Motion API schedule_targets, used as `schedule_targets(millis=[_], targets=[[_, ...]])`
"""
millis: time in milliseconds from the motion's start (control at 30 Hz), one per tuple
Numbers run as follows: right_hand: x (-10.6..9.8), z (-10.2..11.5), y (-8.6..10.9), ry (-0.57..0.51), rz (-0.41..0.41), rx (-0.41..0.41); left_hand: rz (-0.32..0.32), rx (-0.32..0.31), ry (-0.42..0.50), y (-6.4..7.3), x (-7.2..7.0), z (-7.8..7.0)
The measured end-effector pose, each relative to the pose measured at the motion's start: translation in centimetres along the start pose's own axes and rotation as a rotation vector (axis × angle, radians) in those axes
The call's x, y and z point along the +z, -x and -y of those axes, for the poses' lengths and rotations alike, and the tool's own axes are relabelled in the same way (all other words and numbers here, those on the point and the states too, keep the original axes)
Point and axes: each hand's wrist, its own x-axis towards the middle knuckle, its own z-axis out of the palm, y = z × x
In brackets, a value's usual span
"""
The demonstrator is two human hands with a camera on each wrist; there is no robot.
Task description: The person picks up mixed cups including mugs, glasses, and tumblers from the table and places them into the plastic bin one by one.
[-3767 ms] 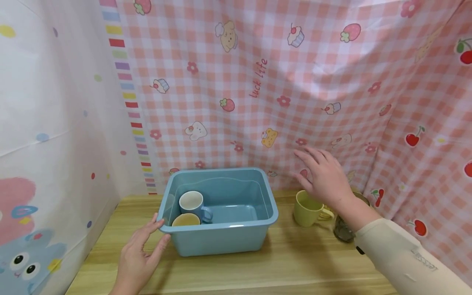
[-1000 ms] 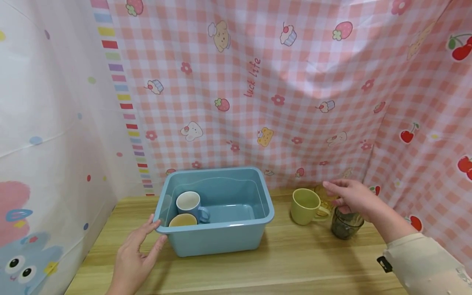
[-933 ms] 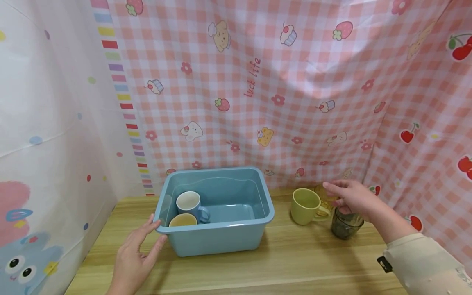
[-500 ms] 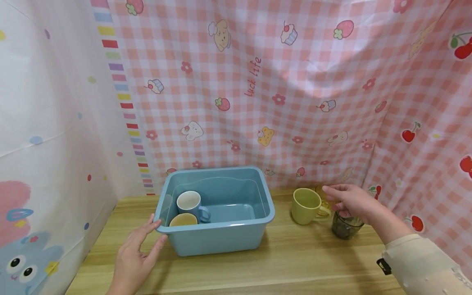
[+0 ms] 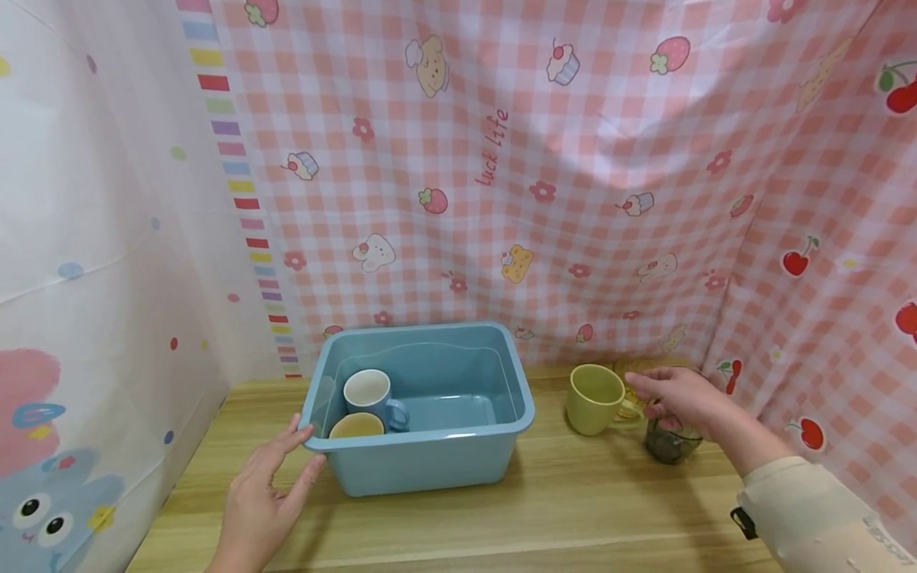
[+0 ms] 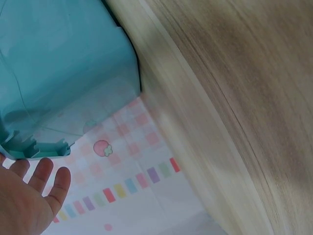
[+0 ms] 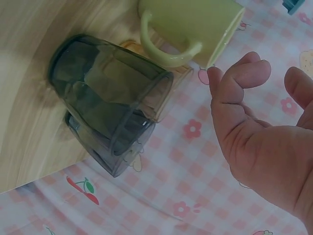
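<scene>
My left hand (image 5: 261,493) touches the left rim of a light blue plastic tub (image 5: 423,469) with nearly straight fingers, thumb held apart. A blue mug (image 5: 368,391) with a white inside and a yellow cup (image 5: 357,425) stand in the tub's left end. My right hand (image 5: 684,400), fingers loosely bent and holding nothing, hovers by the drinking glasses at the right. Beneath it is a dark green glass (image 7: 107,88); the right wrist view shows a grey glass (image 7: 117,164) beside that and an amber glass (image 7: 132,46) behind. A yellow-green mug (image 5: 593,402) stands just left, handle towards the hand.
The wooden table (image 5: 458,533) carries everything. Pink checked cloth (image 5: 458,199) hangs close behind the tub and glasses, and along the right side. A white patterned cloth (image 5: 122,239) hangs at the left.
From above the yellow-green mug, my right hand has moved right and down to the glasses, sinking slightly more in the last half second. My left hand stays at the tub rim.
</scene>
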Motion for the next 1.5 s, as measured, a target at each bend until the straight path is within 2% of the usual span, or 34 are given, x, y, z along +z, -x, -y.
schedule_targets(millis=[433, 733, 1233, 1367, 1500], targets=[[0.6, -0.7, -0.9, 0.041, -0.022, 0.012, -0.011, 0.024, 0.014, -0.2, 0.0, -0.2], [0.9, -0.7, -1.0, 0.067, -0.022, 0.029, 0.001, -0.006, -0.032, -0.2, 0.0, -0.2], [1.5, -1.9, -2.0, 0.128, -0.033, 0.011, -0.016, 0.007, -0.003, -0.2, 0.0, -0.5], [1.8, -2.1, -2.2, 0.157, -0.046, 0.006, 0.005, -0.013, -0.011, 0.0, 0.0, -0.2], [2.2, -2.1, -2.2, 0.23, -0.064, -0.034, 0.011, -0.02, -0.012, 0.0, 0.1, -0.1]])
